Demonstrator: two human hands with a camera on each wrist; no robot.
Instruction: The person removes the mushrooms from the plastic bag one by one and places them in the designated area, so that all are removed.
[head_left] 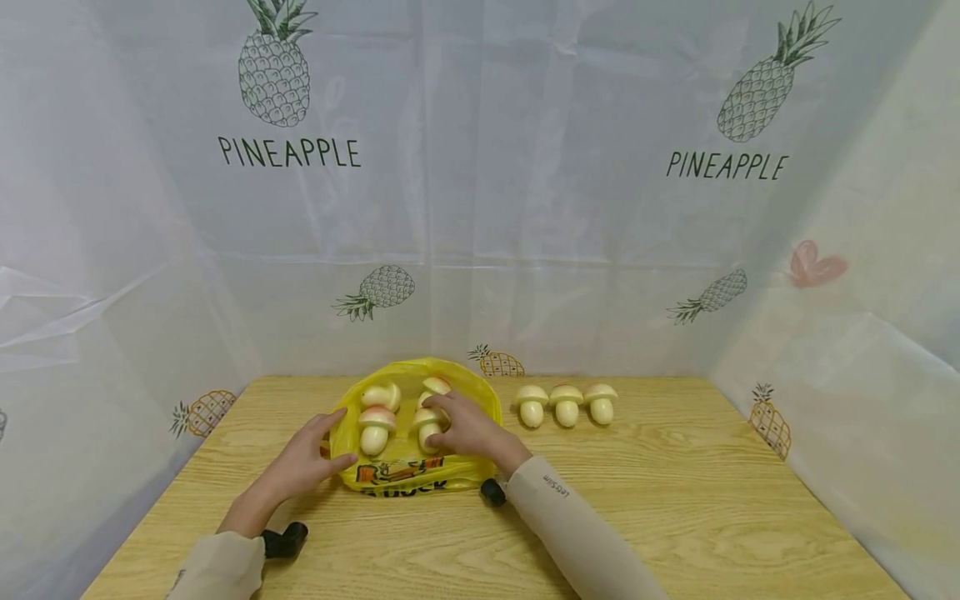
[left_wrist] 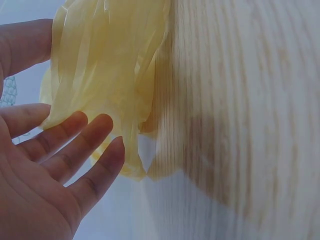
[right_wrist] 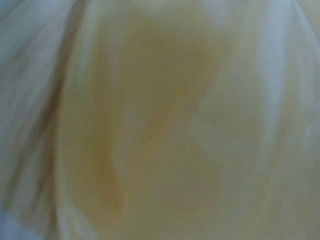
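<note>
Left hand (head_left: 303,457), fingers spread, touches a yellow plastic bag (head_left: 480,398); inside, right hand (head_left: 471,427) grips a toy mushroom (head_left: 427,428), fingers curled.

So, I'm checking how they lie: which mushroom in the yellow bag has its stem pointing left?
The back-left mushroom in the yellow bag; the front-left mushroom, front-right mushroom and back-right mushroom point theirs frontward instead.
</note>
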